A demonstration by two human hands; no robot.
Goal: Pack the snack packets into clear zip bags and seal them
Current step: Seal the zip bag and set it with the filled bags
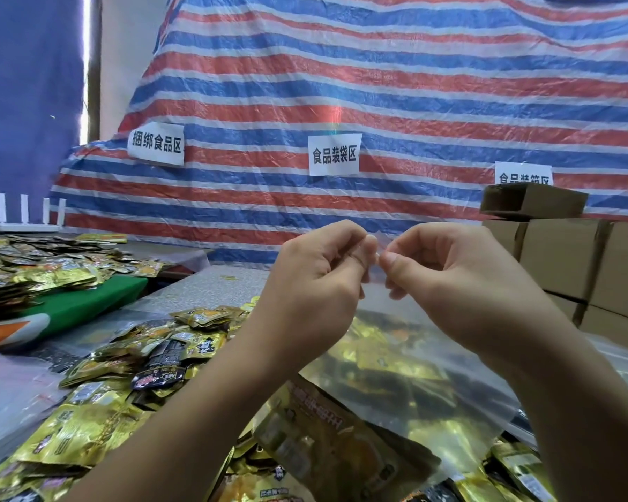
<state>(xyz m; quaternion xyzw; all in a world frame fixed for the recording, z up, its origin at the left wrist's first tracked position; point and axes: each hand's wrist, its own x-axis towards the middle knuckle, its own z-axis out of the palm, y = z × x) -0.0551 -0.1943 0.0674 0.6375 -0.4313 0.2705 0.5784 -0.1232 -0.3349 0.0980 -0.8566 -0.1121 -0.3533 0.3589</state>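
- At far left we see a white router [24, 215] with upright antennas, well left of the clear zip bag [396, 356] we take as our landmark.
- Left of the bag, a heap of gold snack packets [44, 262] lies on a green cloth [87, 302].
- Nearer, more loose gold and black packets [153, 349] cover the tabletop [211, 284], just left of the bag.
- Our left hand [316, 280] has its fingers curled, pinching the bag's top edge.
- The bag hangs below both hands, with gold packets inside it.
- Our right hand [450, 280] pinches the same edge, thumb and fingers pressed together, almost touching the left.
- Behind the bag hangs a striped red, white and blue tarp [377, 85] with paper signs [334, 155].
- Right of the bag stand stacked cardboard boxes [566, 255].
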